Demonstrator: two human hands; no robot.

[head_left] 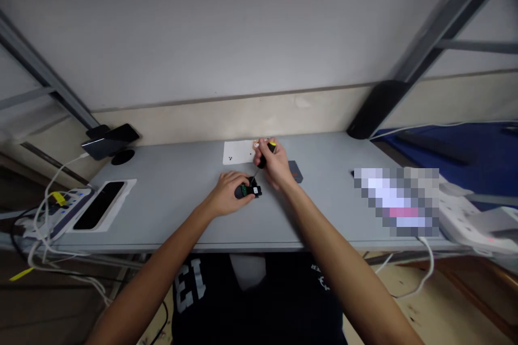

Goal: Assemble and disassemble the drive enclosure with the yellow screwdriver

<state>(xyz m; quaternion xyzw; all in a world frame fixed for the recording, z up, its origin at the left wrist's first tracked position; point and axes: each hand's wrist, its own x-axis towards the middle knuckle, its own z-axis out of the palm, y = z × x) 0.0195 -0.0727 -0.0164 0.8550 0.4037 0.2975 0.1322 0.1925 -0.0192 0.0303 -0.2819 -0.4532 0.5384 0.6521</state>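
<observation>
My left hand [230, 194] is closed around a small black device with a green circuit board [244, 190], pressing it to the desk. Its kind is unclear, since the fingers cover part of it. In my right hand [277, 164] is a screwdriver [263, 162] with a black and yellow handle. The shaft slants down to the left, and its tip meets or nearly meets the device. A white paper sheet [237, 153] with several tiny dark pieces lies just behind my hands. Right of my right hand, a dark grey box [295, 171] is partly covered by it.
On the left of the grey desk [178, 164] stand a phone on a stand [111, 142], a flat phone [100, 205] on white paper and a power strip [70, 210] with cables. To the right are a blurred screen [394, 202], a white power strip [465, 221] and a black cylinder [378, 109].
</observation>
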